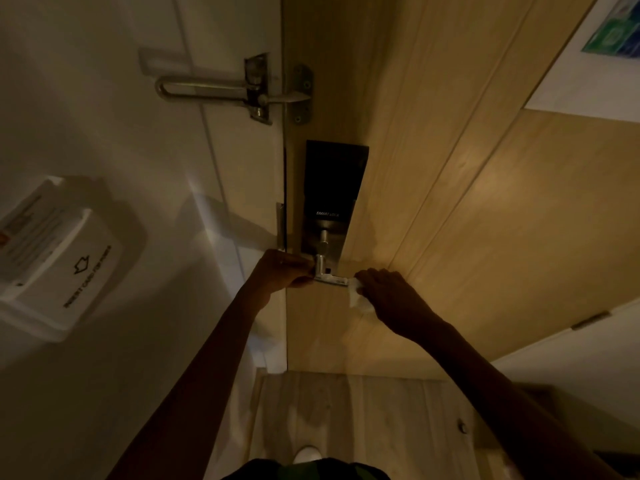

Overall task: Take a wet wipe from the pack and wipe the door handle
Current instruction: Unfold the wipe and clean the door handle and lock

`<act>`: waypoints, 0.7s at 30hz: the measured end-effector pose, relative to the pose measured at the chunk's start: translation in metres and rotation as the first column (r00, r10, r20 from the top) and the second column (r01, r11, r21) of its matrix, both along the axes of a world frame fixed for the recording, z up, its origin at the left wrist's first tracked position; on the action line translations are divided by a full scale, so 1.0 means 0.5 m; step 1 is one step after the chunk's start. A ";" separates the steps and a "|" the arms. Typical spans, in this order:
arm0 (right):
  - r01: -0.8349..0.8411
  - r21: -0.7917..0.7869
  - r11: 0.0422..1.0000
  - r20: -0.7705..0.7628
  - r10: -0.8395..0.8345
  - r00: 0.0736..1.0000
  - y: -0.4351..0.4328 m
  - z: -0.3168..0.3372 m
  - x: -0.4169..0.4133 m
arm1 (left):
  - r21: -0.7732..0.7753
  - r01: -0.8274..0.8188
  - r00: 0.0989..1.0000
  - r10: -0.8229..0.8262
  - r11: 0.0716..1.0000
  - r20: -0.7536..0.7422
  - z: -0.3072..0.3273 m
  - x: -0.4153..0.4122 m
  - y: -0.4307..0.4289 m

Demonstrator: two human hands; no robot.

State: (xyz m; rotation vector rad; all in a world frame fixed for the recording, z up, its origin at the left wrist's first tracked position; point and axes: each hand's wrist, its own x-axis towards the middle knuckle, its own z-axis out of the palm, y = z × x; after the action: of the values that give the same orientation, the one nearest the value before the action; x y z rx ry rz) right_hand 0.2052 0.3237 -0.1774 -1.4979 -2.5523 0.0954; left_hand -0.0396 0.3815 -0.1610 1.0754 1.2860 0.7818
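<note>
A silver lever door handle (330,279) sticks out below a black smart lock plate (330,188) on the wooden door (450,202). My left hand (282,270) grips the handle's left end near its pivot. My right hand (388,292) pinches a crumpled white wet wipe (356,296) against the handle's right tip. The wipe pack is not in view.
A metal swing-bar door guard (221,88) spans the white frame and the door above the lock. A white key-card holder (59,258) is mounted on the left wall. Pale wooden floor (346,417) lies below, with a white shoe tip (306,453) at the bottom.
</note>
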 end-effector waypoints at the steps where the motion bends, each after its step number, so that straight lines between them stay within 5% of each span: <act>1: 0.015 0.003 1.000 0.011 -0.015 1.000 0.000 0.001 0.020 | 0.000 0.003 1.000 -0.003 1.000 -0.003 0.000 0.000 0.000; 21: 0.073 -0.130 0.989 0.067 -0.065 0.996 0.001 0.046 0.049 | 0.010 0.054 0.998 -0.053 0.999 -0.028 0.009 -0.006 0.003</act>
State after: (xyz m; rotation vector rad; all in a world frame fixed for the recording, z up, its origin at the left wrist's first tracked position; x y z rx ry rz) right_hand 0.2296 0.3242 -0.1543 -1.6602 -2.5850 0.2161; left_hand -0.0425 0.3833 -0.1564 1.1284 1.2725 0.7369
